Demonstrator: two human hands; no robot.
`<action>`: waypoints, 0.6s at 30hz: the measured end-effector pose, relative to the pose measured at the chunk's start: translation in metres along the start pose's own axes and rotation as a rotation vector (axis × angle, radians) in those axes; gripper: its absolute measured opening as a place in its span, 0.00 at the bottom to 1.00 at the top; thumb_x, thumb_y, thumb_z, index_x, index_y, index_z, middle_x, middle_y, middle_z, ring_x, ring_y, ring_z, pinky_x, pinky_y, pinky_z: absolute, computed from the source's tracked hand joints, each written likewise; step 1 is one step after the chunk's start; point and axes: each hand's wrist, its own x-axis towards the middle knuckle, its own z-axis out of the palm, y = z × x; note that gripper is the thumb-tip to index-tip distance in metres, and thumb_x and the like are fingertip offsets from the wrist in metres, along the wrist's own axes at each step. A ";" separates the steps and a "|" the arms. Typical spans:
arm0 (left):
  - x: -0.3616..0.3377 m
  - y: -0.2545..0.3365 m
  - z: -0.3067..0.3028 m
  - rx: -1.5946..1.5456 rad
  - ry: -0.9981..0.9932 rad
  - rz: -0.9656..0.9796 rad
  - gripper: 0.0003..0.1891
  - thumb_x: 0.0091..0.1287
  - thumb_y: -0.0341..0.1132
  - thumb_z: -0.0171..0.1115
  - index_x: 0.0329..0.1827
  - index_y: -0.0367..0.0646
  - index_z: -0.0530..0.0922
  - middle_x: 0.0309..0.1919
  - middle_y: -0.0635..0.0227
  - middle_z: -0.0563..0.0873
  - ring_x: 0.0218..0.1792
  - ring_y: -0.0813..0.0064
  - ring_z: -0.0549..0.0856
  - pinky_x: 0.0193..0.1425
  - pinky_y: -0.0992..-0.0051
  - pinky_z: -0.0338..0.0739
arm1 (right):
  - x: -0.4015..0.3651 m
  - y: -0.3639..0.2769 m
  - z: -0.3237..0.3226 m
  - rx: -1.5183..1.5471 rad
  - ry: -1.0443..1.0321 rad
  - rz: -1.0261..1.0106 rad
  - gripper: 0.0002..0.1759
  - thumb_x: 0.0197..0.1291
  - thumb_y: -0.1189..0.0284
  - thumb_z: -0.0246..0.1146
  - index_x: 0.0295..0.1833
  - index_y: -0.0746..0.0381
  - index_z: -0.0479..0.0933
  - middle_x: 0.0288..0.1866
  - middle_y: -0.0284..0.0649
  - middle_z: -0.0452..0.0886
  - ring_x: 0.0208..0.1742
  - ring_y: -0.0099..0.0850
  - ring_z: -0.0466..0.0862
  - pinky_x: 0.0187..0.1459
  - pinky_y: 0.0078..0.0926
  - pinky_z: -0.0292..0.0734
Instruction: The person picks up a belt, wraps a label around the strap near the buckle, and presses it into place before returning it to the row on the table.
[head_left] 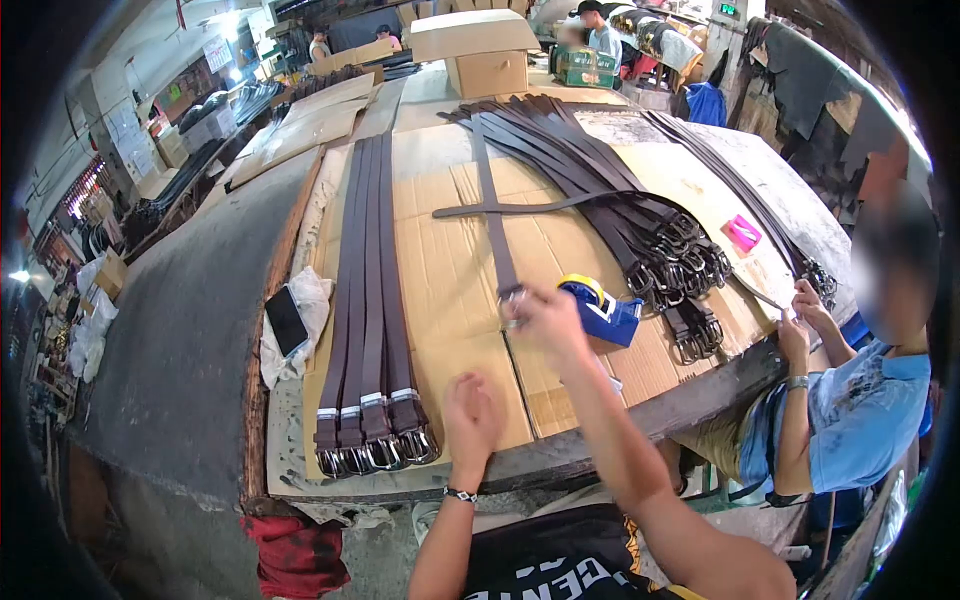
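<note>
My right hand [548,322] is closed at the buckle end of a dark brown belt [494,235], slightly blurred, its fingers covering most of the buckle. This belt runs away from me over the cardboard, and another belt [540,208] crosses it. My left hand [474,414] rests near the table's front edge, holding nothing, its fingers loosely bent and apart. To its left lie several brown belts [372,290] side by side, with pale bands near their silver buckles [380,452]. A blue tape dispenser [610,318] with a yellow roll stands just right of my right hand.
A large pile of belts [610,190] lies at the right, buckles towards me. Beyond it are a pink object [742,233] and a co-worker in a blue shirt [850,415], hands at a belt. A tablet [287,321] lies left; a cardboard box [487,72] stands behind.
</note>
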 end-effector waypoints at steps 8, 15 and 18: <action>0.008 0.009 -0.023 -0.424 -0.313 -0.571 0.20 0.79 0.44 0.57 0.34 0.38 0.85 0.23 0.73 0.85 0.23 0.87 0.80 0.24 0.79 0.71 | -0.131 0.052 0.016 0.265 -0.041 0.170 0.30 0.68 0.82 0.61 0.74 0.70 0.66 0.46 0.40 0.86 0.44 0.27 0.87 0.35 0.25 0.83; -0.005 0.043 -0.037 -0.502 -0.575 -0.746 0.11 0.76 0.34 0.62 0.53 0.37 0.80 0.31 0.70 0.90 0.25 0.87 0.83 0.24 0.84 0.72 | -0.178 0.062 -0.003 0.088 -0.092 0.102 0.31 0.69 0.80 0.61 0.77 0.65 0.65 0.54 0.40 0.82 0.49 0.29 0.85 0.37 0.26 0.85; -0.018 0.030 -0.038 -0.564 -0.548 -0.646 0.11 0.76 0.34 0.60 0.54 0.36 0.79 0.37 0.64 0.91 0.28 0.83 0.86 0.26 0.84 0.74 | -0.183 0.043 -0.025 -0.449 -0.024 -0.147 0.21 0.64 0.79 0.63 0.64 0.63 0.78 0.54 0.41 0.81 0.51 0.31 0.85 0.38 0.28 0.83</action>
